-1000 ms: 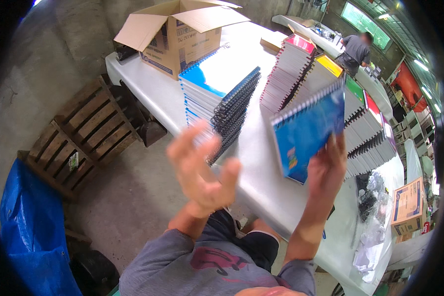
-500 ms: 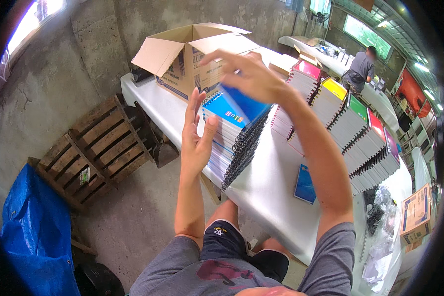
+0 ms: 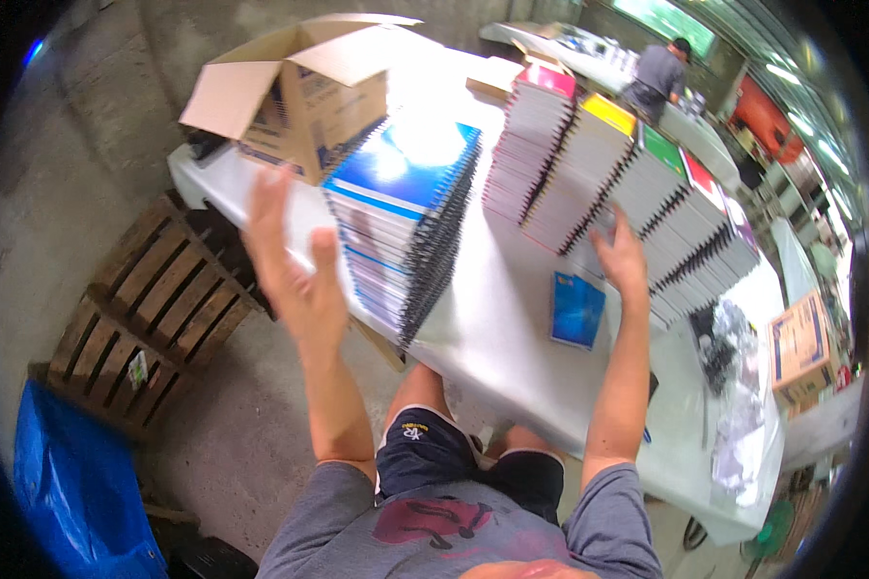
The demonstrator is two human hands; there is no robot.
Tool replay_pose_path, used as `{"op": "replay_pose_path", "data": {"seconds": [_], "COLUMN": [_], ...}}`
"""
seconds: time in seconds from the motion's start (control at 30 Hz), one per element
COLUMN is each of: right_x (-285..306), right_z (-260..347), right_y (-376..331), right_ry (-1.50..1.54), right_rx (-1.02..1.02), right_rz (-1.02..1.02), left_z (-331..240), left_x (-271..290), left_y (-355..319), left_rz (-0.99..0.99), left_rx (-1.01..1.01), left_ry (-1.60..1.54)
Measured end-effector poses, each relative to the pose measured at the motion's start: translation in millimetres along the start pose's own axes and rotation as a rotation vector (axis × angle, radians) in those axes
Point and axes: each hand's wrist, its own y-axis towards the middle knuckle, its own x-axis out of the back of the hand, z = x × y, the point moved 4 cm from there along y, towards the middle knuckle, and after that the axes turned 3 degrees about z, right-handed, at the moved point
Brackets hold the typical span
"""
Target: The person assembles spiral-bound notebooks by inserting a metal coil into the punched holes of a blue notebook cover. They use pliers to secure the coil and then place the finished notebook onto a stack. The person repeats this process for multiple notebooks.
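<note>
A tall stack of blue spiral notebooks (image 3: pixel 406 222) stands on the white table (image 3: pixel 497 328). My left hand (image 3: pixel 290 261) is raised and open just left of that stack, palm toward it, holding nothing. My right hand (image 3: pixel 620 259) reaches to the foot of the leaning rows of notebooks with red, yellow and green covers (image 3: pixel 628 183), its fingers spread against them. A single blue notebook (image 3: pixel 577 309) lies flat on the table just below my right hand.
An open cardboard box (image 3: pixel 299 87) stands at the table's far left corner. Wooden pallets (image 3: pixel 154 309) and a blue bag (image 3: pixel 77 492) are on the floor at left. Crumpled plastic wrap (image 3: pixel 734 405) and a smaller box (image 3: pixel 799 347) lie at right. Another person (image 3: pixel 658 69) works at a far table.
My right hand has left the top of the blue stack, where it put a notebook, and swung right to the leaning rows. My left hand drew back from the stack's side.
</note>
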Motion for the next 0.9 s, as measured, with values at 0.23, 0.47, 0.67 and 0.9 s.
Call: {"op": "replay_pose_path", "data": {"seconds": [0.23,0.47,0.67,0.9], "right_x": [-78.7,-54.3,15.7,-10.5], "right_z": [-61.7,-102.8,-42.4,-71.1], "right_y": [-74.3,-80.7,-124.7,-192.1], "right_ry": [-0.170,0.227,0.402,0.133], "right_rx": [-0.322,-0.353,-0.136,0.059], "right_rz": [0.309,0.175,0.128,0.278], "left_z": [-81.7,-108.8,-126.0,-119.8], "left_x": [-2.6,-98.9,-129.6,-174.1], "left_y": [-56.4,-111.1,-148.8,-227.8], "left_rz": [-0.149,0.586,0.740,1.057], "left_rx": [-0.327,-0.054,-0.141,-0.269], "left_ry": [-0.260,-0.407,-0.406,0.032]}}
